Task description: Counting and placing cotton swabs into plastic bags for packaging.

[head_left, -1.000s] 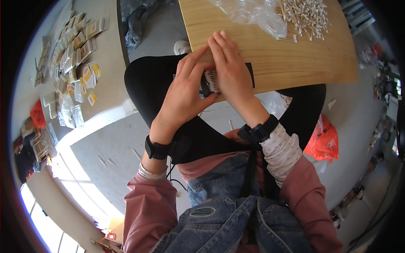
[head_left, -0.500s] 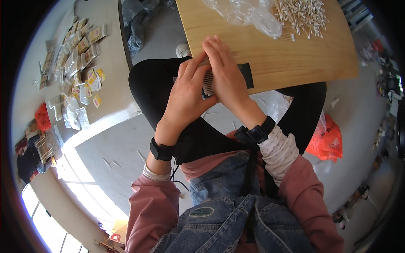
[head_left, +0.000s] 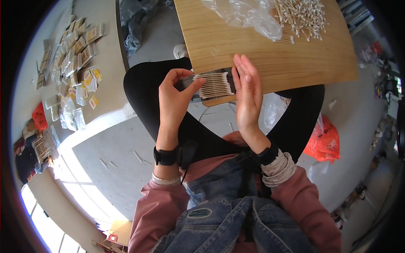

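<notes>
A row of cotton swabs lies side by side on a dark flat strip at the near left corner of the wooden table. My left hand pinches the left end of the row, thumb on top of the swab tips and fingers around the strip's far side. Upright at the right end stands my right hand, its fingers stretched out and its palm turned toward the swab tips. Whether that palm touches the tips, I cannot tell.
At the table's far side lie a heap of loose cotton swabs and a clear plastic bag. Left, packed swab packets and yellow cards cover another surface. A red plastic bag rests on the floor at right.
My hands have moved apart, uncovering the row of swabs between them. The right hand has shifted right and turned edge-up; the left has moved to the row's left end.
</notes>
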Motion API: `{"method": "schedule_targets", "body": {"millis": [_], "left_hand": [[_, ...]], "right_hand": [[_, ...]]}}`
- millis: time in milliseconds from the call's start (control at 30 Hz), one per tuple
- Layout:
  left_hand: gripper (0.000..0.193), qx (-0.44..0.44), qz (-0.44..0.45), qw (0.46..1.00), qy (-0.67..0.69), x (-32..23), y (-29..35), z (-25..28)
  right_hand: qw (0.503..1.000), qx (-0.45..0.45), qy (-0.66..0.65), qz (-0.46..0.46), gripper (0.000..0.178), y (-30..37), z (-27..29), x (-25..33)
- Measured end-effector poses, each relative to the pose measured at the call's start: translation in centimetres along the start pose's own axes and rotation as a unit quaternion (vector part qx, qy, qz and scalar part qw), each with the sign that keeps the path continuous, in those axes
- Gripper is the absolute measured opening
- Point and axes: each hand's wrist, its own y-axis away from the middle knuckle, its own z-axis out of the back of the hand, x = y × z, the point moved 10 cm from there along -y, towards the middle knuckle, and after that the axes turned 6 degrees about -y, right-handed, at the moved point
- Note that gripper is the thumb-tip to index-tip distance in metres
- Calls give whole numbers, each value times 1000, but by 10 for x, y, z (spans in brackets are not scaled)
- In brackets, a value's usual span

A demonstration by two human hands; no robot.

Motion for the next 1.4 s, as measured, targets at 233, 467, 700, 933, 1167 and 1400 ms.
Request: {"method": "schedule_targets", "body": {"millis": [233,467,700,933,1167,1400], "left_hand": [[35,0,-9,1000,-28,-4,2,-2],[34,1,16,1000,1,1,5,-5],[58,-29,-31,997,-59,-4,14,1],[65,6,-1,999,-34,4,16,-7],[63,13,14,1000,-25,9,16,-9],[57,-62,56,987,139,20,26,-6]], "right_hand": [[998,62,26,-7,58,-13,-19,-4],[998,60,2,4,50,-10,-18,-4],[998,55,19,9,47,-12,-8,4],[956,129,258,56,62,0,-5,5],[956,121,261,65,56,2,-5,6],[999,46,-10,-25,44,-6,1,-3]]}}
